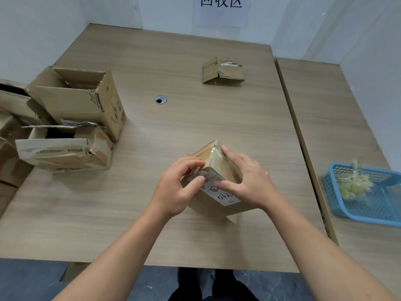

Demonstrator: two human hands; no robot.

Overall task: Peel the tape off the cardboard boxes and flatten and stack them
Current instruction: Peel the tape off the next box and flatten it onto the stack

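The left hand [175, 189] grips the small box [217, 168] from its left side, fingers curled over the upper edge and the thumb set against the near face. The right hand [247, 181] lies spread wide over the box's right face, fingers nearly straight and pressing, its thumb reaching across to meet the left thumb beside a white label [225, 195] with handwritten digits. Clear tape [217, 154] glints along the box's top edge, and a loose flap sticks up behind it. The box stands tilted on the table [195, 118], in the lower middle of the frame. At centre, further up, a round cable hole [160, 99] sits in the tabletop, and towards the upper right of the table lies a flattened box [222, 71]. Along the left edge stand several open boxes [80, 103], torn and crumpled, crowded against one another. At the right, on a second table, a blue basket [338, 205] holds a wad of crumpled tape [355, 185]. A paper sign [221, 11] hangs on the wall at the top.
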